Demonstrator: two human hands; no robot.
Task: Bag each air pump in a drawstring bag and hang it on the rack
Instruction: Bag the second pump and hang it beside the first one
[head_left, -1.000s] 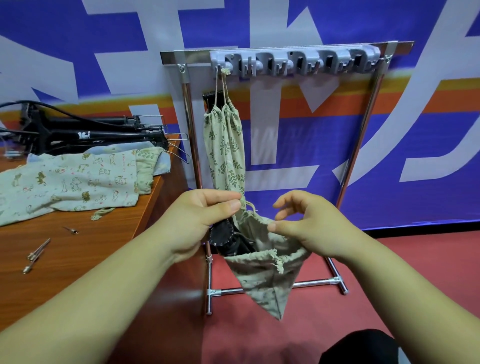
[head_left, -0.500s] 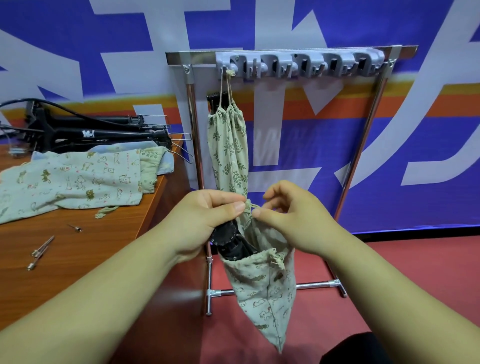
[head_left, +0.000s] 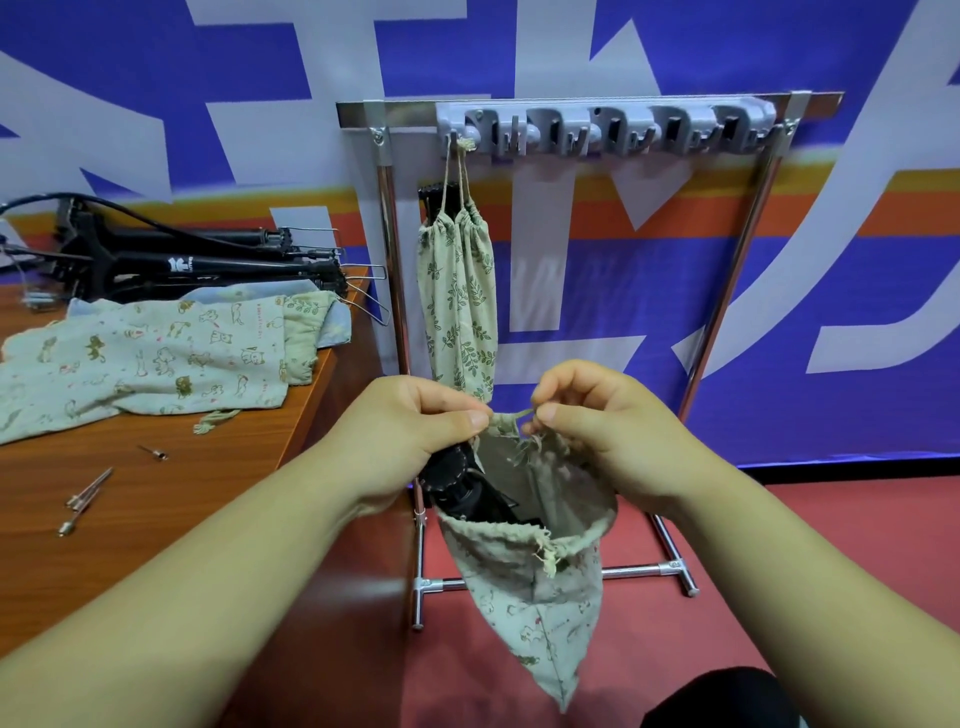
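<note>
Holding: left hand (head_left: 410, 431), grip clamped on the rim of the drawstring bag (head_left: 530, 587), low in front of the rack (head_left: 571, 106).
Pinching: right hand (head_left: 597, 421), grip closed on the drawstring (head_left: 519, 415), nearer the rack's free hooks (head_left: 618, 130).
Air pump (head_left: 462, 493): black, partly inside the bag, long axis leaning up toward the left hand, top end poking out of the open mouth.
Rack: leftmost hook carries a hung bag (head_left: 457, 301); free hooks sit to its right, above both hands.
Next, likely: cinch the mouth, then lift up and rightward.
</note>
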